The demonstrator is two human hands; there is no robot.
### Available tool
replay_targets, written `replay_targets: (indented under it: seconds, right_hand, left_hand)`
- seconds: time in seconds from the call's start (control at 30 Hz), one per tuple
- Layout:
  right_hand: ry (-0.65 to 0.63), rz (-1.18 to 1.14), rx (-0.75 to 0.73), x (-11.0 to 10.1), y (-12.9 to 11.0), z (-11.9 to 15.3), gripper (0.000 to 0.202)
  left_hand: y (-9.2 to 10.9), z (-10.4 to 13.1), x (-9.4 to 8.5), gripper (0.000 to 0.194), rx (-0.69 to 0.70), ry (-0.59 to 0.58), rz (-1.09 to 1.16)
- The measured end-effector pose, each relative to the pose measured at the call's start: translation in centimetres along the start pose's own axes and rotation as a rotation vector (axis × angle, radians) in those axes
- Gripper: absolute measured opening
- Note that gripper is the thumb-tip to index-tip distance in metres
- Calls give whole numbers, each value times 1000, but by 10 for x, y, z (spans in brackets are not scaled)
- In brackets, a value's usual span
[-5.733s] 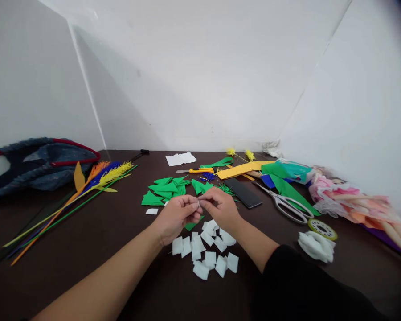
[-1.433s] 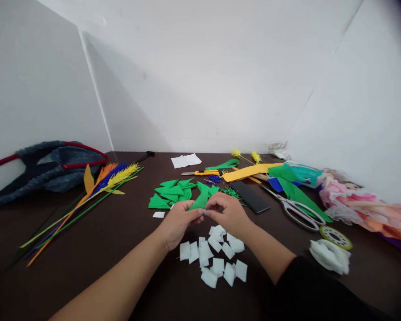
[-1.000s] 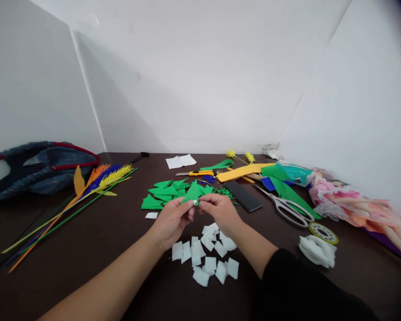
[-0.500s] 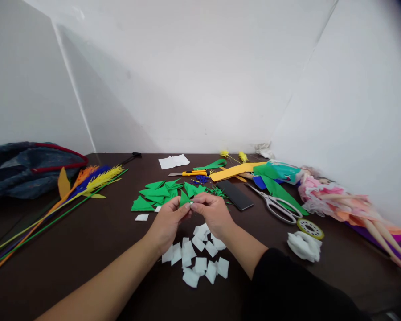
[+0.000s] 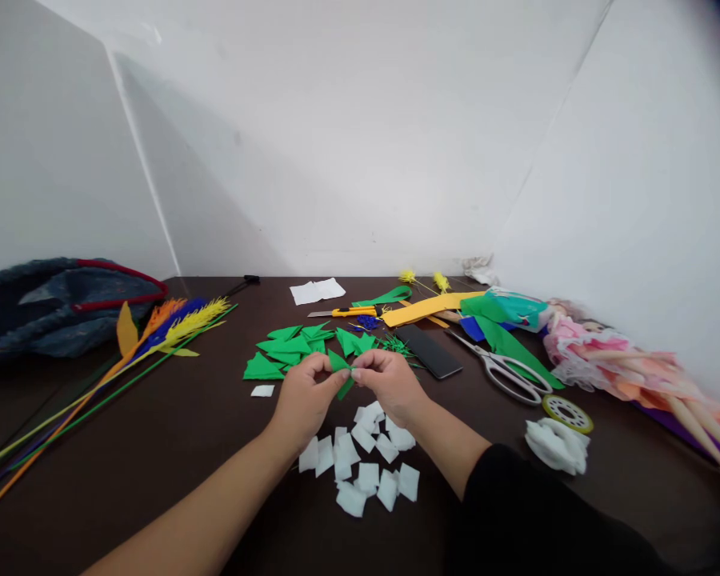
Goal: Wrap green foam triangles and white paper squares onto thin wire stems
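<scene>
Between my two hands is a small folded green piece (image 5: 338,362), held above the dark table. My left hand (image 5: 303,394) pinches it from the left, and my right hand (image 5: 389,384) closes its fingertips on its right edge, touching my left fingertips. Whether anything white is inside the piece is hidden. Just behind my hands lies a pile of green pointed pieces (image 5: 285,348). Several white square pads (image 5: 369,477) are scattered nearer to me, and a single white pad (image 5: 262,391) lies left of my left hand.
Scissors (image 5: 504,372), a tape roll (image 5: 567,414), a white wad (image 5: 557,446) and dolls (image 5: 630,360) lie right. A black phone (image 5: 429,352) and an open-bladed yellow cutter (image 5: 348,313) lie behind. Coloured stems (image 5: 114,376) and a dark blue bag (image 5: 54,312) are left.
The green piece between my fingers has turned, and its lower part now shows beneath my fingertips. The view has shifted slightly, moving the table items a little to the right.
</scene>
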State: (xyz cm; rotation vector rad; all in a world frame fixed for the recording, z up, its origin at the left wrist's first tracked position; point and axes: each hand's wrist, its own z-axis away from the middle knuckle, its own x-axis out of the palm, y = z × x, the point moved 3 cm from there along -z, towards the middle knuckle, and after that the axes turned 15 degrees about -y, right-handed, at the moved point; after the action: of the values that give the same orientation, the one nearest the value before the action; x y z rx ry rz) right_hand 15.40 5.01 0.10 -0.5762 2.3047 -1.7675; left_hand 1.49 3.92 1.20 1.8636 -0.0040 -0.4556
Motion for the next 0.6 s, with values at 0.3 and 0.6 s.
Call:
replay_targets:
  seconds: [0.3, 0.6]
  right_hand:
    - [60, 349, 12, 2, -11, 0, 4]
    - [-95, 227, 49, 0, -5, -1, 16]
  left_hand:
    - [1, 4, 1, 20, -32, -23, 35]
    - [4, 6, -4, 20, 4, -137, -13]
